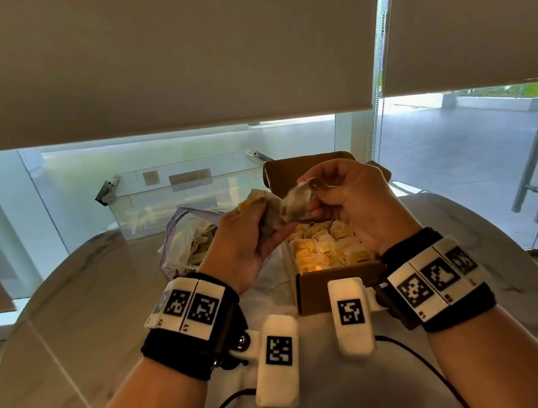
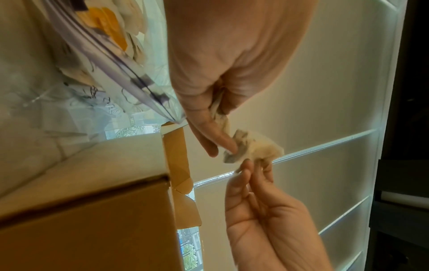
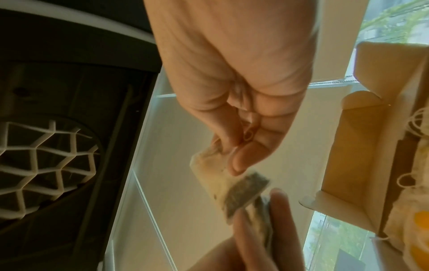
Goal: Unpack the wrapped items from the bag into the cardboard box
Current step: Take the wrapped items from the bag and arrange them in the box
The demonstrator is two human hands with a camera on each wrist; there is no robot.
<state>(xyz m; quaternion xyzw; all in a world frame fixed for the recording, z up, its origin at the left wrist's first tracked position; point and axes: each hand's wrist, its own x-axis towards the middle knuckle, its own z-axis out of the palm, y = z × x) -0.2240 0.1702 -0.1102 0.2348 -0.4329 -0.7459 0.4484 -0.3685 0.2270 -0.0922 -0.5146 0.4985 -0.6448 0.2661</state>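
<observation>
On the table (image 1: 71, 335) the clear bag (image 1: 183, 240) of wrapped items lies left of the open cardboard box (image 1: 334, 284), and above them the left hand (image 1: 248, 238) grips a bunch of wrapped items (image 1: 270, 209) while the right hand (image 1: 353, 199) pinches one wrapped item (image 1: 296, 201) over the box's packets.

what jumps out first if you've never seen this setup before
First, the two hands raised over the round table: the left hand grips a bunch of wrapped items while the right hand pinches one wrapped item away from it. Just below them, the open cardboard box glows yellow with items already inside. Left of it lies the clear bag, still holding more.
</observation>
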